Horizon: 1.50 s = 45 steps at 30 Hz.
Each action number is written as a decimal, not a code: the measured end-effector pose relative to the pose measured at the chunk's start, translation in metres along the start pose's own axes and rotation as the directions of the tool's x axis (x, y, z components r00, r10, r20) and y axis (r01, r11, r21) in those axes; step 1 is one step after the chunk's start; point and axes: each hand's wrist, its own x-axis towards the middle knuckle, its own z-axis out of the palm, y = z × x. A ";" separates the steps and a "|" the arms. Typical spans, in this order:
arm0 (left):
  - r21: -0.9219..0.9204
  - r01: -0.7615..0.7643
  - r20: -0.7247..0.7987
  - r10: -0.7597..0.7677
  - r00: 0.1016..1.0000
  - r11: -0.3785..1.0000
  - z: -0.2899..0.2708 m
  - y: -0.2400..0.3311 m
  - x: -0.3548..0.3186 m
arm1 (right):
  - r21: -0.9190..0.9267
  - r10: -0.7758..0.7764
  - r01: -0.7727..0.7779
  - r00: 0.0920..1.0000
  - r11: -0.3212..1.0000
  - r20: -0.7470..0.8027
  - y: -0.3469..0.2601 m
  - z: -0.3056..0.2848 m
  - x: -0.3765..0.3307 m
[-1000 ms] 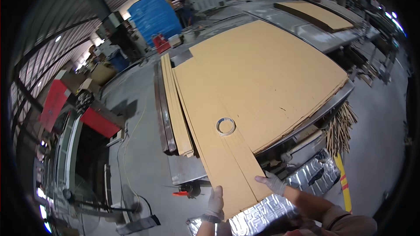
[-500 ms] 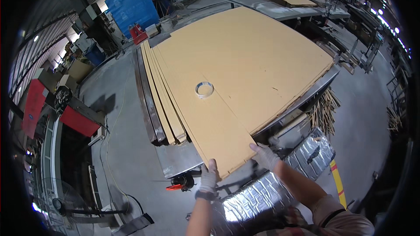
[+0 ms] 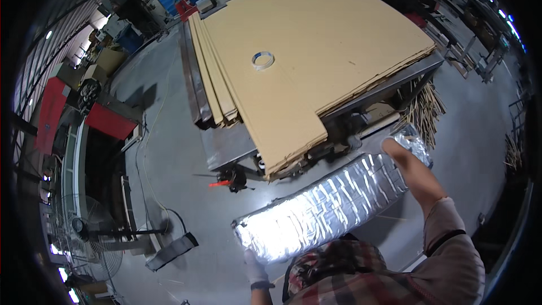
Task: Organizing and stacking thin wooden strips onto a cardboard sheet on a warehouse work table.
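I hold a long bundle wrapped in shiny silver foil [image 3: 333, 200] level in front of me. My left hand [image 3: 255, 270], in a white glove, grips its near left end from below. My right hand [image 3: 396, 153] lies on the far right end of the bundle, arm stretched out. Just beyond the bundle is the near corner of a big stack of tan cardboard sheets [image 3: 316, 45] lying on a metal table [image 3: 226, 147]. A roll of tape [image 3: 262, 60] rests on the top sheet, well out of reach of both hands.
Narrower cardboard strips [image 3: 212, 73] lie along the stack's left side. A red-handled tool [image 3: 223, 182] hangs at the table's near edge. A floor fan [image 3: 90, 231] stands at the left, red machinery [image 3: 107, 121] behind it, wooden sticks [image 3: 423, 113] under the table's right end.
Both hands have left the near corner of the cardboard and taken hold of the silver bundle, which has come up in front of me. The view has shifted back from the table.
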 end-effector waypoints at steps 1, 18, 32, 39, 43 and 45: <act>-0.082 0.017 -0.009 -0.017 1.000 0.997 0.001 0.007 0.000 | -0.050 -0.045 0.046 0.999 0.998 0.019 -0.015 -0.016 -0.039; 0.683 -0.290 0.632 -0.344 0.694 0.671 0.161 -0.030 0.001 | 0.679 0.606 -0.623 0.727 0.387 0.322 0.023 0.651 -0.593; 0.487 -0.781 0.684 -0.727 0.064 0.390 0.212 -0.085 -0.120 | 0.590 0.897 -0.792 0.135 -0.157 0.420 -0.169 0.575 -0.606; 0.350 0.135 0.470 -0.298 0.831 0.927 0.221 0.096 0.068 | 0.977 0.924 0.030 0.319 0.211 -0.209 -0.099 0.351 -0.368; 0.158 0.049 0.433 -0.114 0.894 0.986 0.265 0.116 0.108 | 0.913 0.588 0.397 0.761 -0.089 -0.274 -0.155 0.187 -0.138; 0.195 0.198 0.471 -0.268 0.840 0.961 0.256 0.116 0.146 | 0.674 0.285 0.188 0.958 -0.715 0.035 -0.228 0.055 -0.086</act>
